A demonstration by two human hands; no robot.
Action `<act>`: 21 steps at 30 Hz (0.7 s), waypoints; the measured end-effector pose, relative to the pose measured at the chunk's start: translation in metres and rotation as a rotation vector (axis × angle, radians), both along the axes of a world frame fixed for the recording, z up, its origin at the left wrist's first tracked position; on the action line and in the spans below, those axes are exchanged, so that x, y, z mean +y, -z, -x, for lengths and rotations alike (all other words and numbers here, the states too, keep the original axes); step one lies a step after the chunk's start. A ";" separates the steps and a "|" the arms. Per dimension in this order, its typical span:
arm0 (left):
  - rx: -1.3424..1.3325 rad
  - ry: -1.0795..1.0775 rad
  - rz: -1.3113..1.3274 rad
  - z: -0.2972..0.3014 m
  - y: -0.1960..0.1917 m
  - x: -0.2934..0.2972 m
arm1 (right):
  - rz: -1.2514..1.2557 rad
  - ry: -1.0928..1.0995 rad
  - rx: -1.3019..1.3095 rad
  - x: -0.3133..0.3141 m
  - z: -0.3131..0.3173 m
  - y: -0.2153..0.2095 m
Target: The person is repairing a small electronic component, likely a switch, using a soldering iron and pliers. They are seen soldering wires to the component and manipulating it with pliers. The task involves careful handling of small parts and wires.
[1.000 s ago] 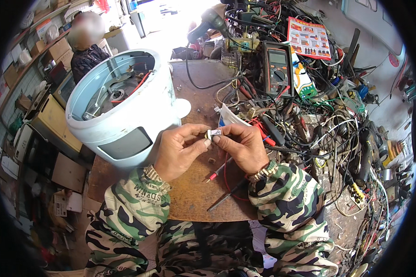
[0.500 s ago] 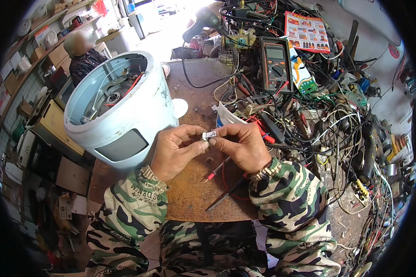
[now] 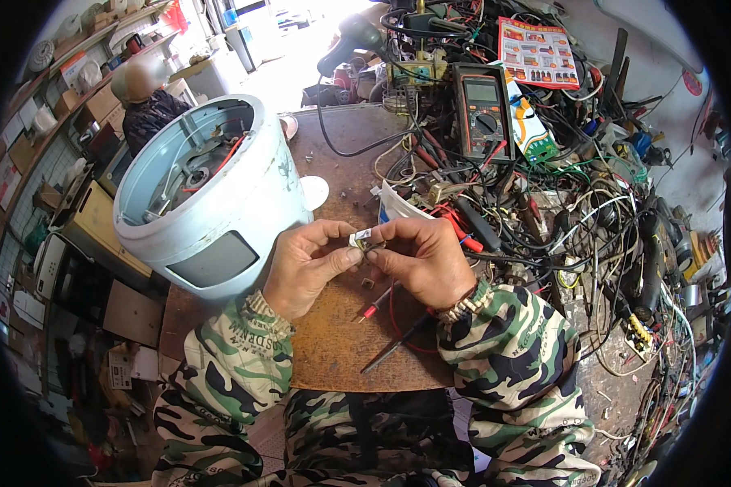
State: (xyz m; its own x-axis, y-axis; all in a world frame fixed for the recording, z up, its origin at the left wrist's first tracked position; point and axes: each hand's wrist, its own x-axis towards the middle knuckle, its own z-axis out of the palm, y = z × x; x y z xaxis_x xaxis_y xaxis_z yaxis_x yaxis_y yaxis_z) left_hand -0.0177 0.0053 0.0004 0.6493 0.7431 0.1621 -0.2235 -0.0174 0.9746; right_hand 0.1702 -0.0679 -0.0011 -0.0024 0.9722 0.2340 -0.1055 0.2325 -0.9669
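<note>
My left hand (image 3: pixel 307 264) and my right hand (image 3: pixel 421 260) meet above the brown wooden benchtop (image 3: pixel 341 349). Together they pinch a small white and metal part (image 3: pixel 362 239) between thumbs and fingertips. Both sleeves are camouflage cloth. Below the hands lie a red test probe (image 3: pixel 375 304) and a black test probe (image 3: pixel 398 345) with a red lead. A pale blue round appliance shell (image 3: pixel 211 199) with its top off lies tilted just left of my left hand, with wires and a metal plate showing inside.
A multimeter (image 3: pixel 483 109) stands at the back of the bench amid a dense tangle of cables, tools and parts on the right. A white tub (image 3: pixel 398 207) sits behind my hands. Another person (image 3: pixel 142 101) sits far left near shelves and boxes.
The hands have stayed together on the small part, with only slight finger shifts. The view has tilted a little, so the appliance shell sits slightly lower and nearer.
</note>
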 end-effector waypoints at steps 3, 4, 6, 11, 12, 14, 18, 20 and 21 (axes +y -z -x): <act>0.029 -0.040 -0.023 0.001 0.007 0.002 | -0.005 0.036 -0.060 0.000 0.001 0.001; 0.028 -0.047 -0.018 0.001 0.006 0.001 | -0.003 0.044 -0.075 -0.001 0.001 0.000; 0.039 -0.057 -0.025 -0.001 0.005 0.000 | 0.002 0.051 -0.079 0.000 0.000 0.001; 0.089 -0.090 -0.059 -0.003 0.003 -0.002 | -0.047 0.121 -0.159 0.003 0.000 0.010; 0.101 -0.101 -0.082 -0.003 0.004 -0.002 | -0.094 0.150 -0.190 0.005 0.000 0.012; 0.126 -0.122 -0.129 -0.004 0.005 -0.002 | -0.157 0.192 -0.242 0.004 0.000 0.012; 0.155 -0.154 -0.170 -0.004 0.005 -0.003 | -0.165 0.210 -0.289 0.003 0.001 0.010; 0.142 -0.166 -0.193 -0.006 0.003 -0.005 | -0.130 0.184 -0.241 0.003 0.000 0.010; 0.138 -0.168 -0.182 -0.005 0.002 -0.006 | -0.111 0.154 -0.188 0.003 0.001 0.010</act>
